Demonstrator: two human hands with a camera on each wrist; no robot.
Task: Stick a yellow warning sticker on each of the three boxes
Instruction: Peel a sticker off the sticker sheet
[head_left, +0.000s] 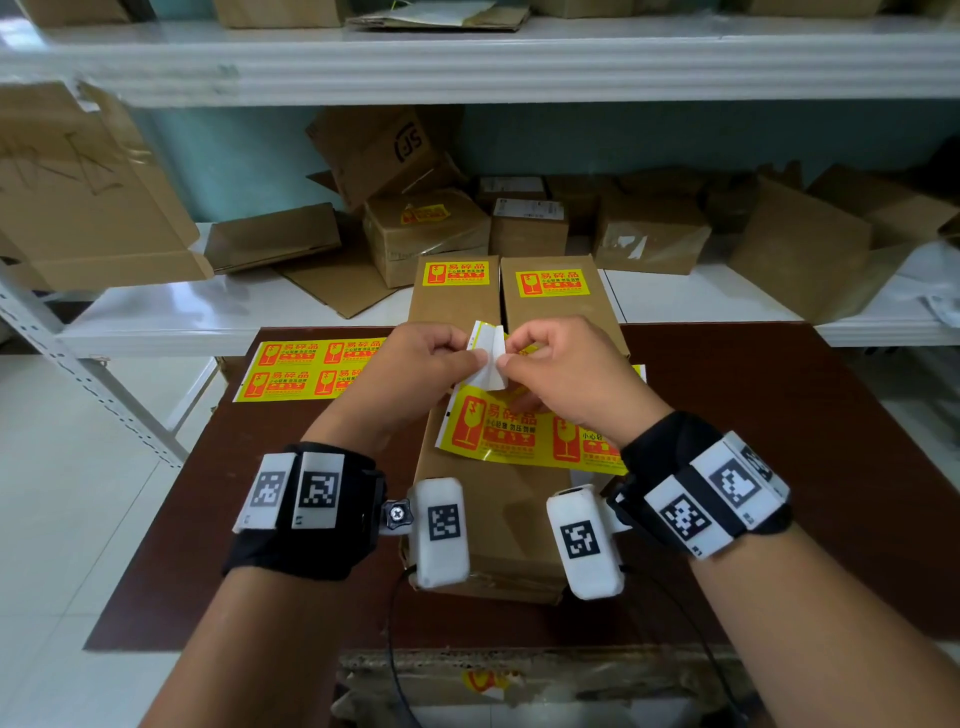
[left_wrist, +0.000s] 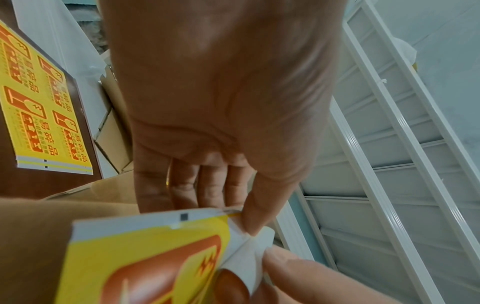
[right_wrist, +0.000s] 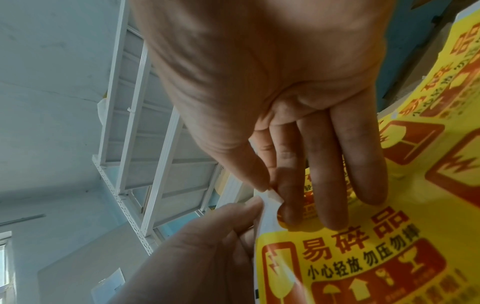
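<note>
Two brown boxes stand side by side at the table's far edge, the left box (head_left: 453, 306) and the right box (head_left: 563, 306), each with a yellow warning sticker on top. A third box (head_left: 498, 525) lies nearer me, under a yellow sticker sheet (head_left: 524, 431) that both hands hold above it. My left hand (head_left: 441, 358) pinches the sheet's white backing (left_wrist: 244, 236) at its top corner. My right hand (head_left: 550, 364) pinches the peeling corner (right_wrist: 271, 195) between thumb and fingers, right beside the left thumb. The sheet's far end curls upward.
A second sheet of yellow stickers (head_left: 311, 371) lies flat on the brown table (head_left: 753, 467) at the left. White shelves (head_left: 208, 306) behind the table hold several cardboard boxes and flattened cartons. White floor tiles show at the left.
</note>
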